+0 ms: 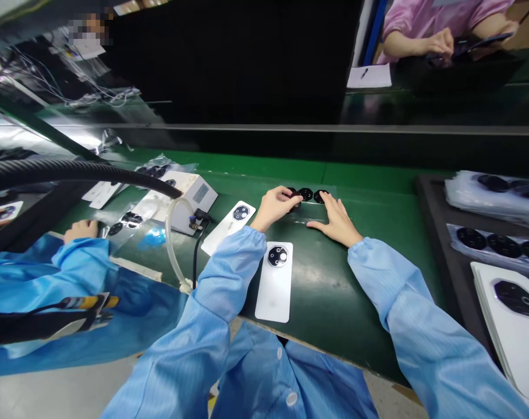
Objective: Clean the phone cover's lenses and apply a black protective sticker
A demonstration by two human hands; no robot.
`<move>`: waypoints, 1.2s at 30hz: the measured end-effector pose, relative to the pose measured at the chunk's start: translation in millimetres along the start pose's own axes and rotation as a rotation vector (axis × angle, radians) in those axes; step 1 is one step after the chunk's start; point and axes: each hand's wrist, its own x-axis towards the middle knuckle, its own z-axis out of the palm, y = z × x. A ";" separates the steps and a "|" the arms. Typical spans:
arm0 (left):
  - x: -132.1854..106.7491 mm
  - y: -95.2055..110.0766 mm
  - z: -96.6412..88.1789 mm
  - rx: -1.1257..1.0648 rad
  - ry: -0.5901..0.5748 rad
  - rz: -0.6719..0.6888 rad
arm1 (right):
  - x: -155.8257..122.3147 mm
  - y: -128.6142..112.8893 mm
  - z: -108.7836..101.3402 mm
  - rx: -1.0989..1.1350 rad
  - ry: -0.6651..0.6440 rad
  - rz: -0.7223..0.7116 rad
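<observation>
A clear plastic strip with several black round camera lens covers lies on the green bench beyond the phone panels. My left hand is closed, its thumb and fingers pinching the leftmost lens cover, which they partly hide. Fingers apart, my right hand rests flat on the strip's right end, its fingertips by another lens cover. In front of my left hand lies a white phone back panel with a black round camera area. A second white panel lies tilted to its left.
A white box device with a clear hose stands left, below a black corrugated hose. At right, a dark tray holds bagged lens covers and stacked white panels. A co-worker's hand is at left; another person sits opposite.
</observation>
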 end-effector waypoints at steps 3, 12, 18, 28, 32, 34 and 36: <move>-8.5 -8.1 -13.2 -0.249 -0.129 -0.051 | -0.9 -17.9 -3.0 0.146 0.043 -0.047; -29.6 -17.6 -15.7 -0.544 -0.231 -0.084 | 1.0 -68.9 11.9 0.646 -0.152 -0.056; -47.7 -18.1 -18.9 -0.423 -0.041 0.102 | 2.3 -71.4 10.2 0.823 -0.184 0.033; -80.5 -41.5 -35.1 -0.196 0.024 0.540 | -4.9 -98.6 9.3 0.968 -0.398 0.374; -83.3 -52.6 -35.0 -0.123 0.061 0.570 | -9.7 -113.0 10.9 0.910 -0.405 0.453; -84.4 -58.4 -33.0 -0.132 0.073 0.563 | -10.7 -115.0 13.9 0.885 -0.403 0.472; -85.7 -64.6 -30.2 -0.179 0.075 0.549 | -11.5 -113.0 19.0 0.864 -0.411 0.471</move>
